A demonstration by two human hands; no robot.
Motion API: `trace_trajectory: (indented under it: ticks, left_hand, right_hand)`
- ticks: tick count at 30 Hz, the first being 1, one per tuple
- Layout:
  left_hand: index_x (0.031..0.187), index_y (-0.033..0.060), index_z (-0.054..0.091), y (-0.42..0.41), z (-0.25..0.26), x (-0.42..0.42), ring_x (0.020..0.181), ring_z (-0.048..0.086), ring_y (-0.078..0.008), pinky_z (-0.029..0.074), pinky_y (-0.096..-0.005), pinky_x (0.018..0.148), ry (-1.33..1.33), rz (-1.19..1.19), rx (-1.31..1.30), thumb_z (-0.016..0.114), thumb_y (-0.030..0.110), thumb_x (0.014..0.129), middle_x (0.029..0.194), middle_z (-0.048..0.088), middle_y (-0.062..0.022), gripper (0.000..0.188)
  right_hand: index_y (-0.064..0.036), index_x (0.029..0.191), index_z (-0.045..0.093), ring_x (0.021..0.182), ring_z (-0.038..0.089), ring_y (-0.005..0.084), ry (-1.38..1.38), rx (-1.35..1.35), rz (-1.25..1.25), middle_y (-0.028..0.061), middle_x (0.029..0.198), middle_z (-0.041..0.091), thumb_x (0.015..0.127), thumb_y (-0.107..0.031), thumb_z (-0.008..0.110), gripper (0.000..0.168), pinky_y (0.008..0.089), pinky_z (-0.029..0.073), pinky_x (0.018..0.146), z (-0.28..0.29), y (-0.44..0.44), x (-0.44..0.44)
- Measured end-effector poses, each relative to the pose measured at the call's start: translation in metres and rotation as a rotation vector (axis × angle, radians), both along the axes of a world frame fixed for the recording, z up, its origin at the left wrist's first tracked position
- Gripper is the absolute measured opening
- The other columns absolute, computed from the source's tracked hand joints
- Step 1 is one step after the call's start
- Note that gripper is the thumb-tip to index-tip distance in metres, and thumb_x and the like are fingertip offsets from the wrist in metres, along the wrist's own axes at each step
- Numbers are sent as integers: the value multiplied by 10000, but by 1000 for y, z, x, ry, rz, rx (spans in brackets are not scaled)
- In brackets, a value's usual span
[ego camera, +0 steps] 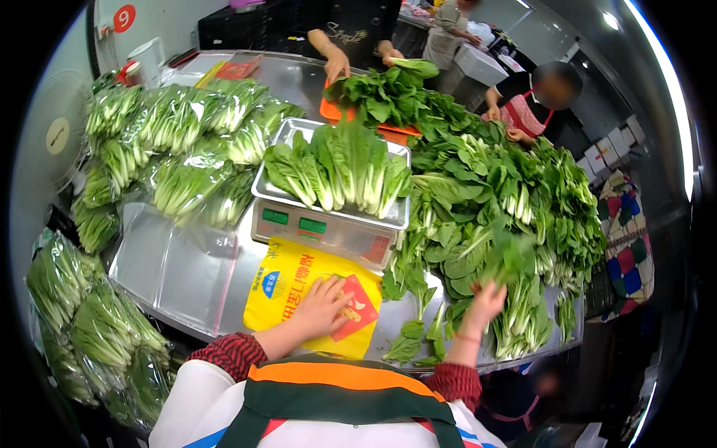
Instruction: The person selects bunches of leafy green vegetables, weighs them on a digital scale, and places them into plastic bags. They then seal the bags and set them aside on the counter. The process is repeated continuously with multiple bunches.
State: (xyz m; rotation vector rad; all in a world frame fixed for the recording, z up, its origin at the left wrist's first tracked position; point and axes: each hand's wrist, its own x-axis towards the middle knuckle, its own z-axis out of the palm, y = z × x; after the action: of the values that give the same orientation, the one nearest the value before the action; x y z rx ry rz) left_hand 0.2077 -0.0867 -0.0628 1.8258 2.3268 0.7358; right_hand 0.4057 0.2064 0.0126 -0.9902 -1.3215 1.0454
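My left hand (322, 308) lies flat, fingers spread, on a yellow printed plastic bag (280, 280) with a red diamond on it. My right hand (489, 302) grips the stem end of a leafy green (508, 255), blurred, above the right part of the heap of loose leafy greens (459, 246). Beyond the yellow bag stands a digital scale (327, 229) with lit green displays. On it a metal tray (400, 215) holds a row of leafy greens (347, 168), stems towards me. A few loose leaves (406, 341) lie between my hands.
Clear plastic bags of greens (190, 179) fill the table's left side, with more bagged greens (106, 330) below its edge. Flat clear bags (185, 280) lie at front left. Across the table a person's hand (337, 63) is over greens by an orange tray (336, 106); another person (518, 112) works at far right.
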Motion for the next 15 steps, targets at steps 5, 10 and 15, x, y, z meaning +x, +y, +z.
trace_trajectory:
  ticks: [5, 10, 15]
  left_hand:
    - [1286, 105, 517, 19, -2, 21, 1309, 351, -358, 242, -513, 1083, 27, -80, 26, 582, 422, 843, 1389, 401, -198, 548]
    - [1278, 83, 522, 23, 1, 23, 1310, 348, -359, 247, -511, 1082, 26, -91, 29, 578, 417, 846, 1379, 413, -197, 549]
    - [1339, 34, 437, 24, 6, 15, 1327, 325, -378, 232, -503, 1100, -120, -120, -5, 623, 356, 830, 1392, 388, -221, 631]
  right_hand:
    - [72, 1151, 528, 821, 601, 350, -1079, 210, -264, 236, 1030, 610, 968, -195, 449, 333, 384, 489, 749, -77, 25, 170]
    - [91, 1162, 521, 960, 589, 372, -972, 426, -553, 260, 1054, 602, 971, -207, 441, 363, 392, 462, 836, -63, 36, 180]
    - [-41, 867, 494, 505, 443, 65, -164, 44, -251, -10, 643, 492, 982, -203, 451, 203, 216, 401, 463, -21, 20, 102]
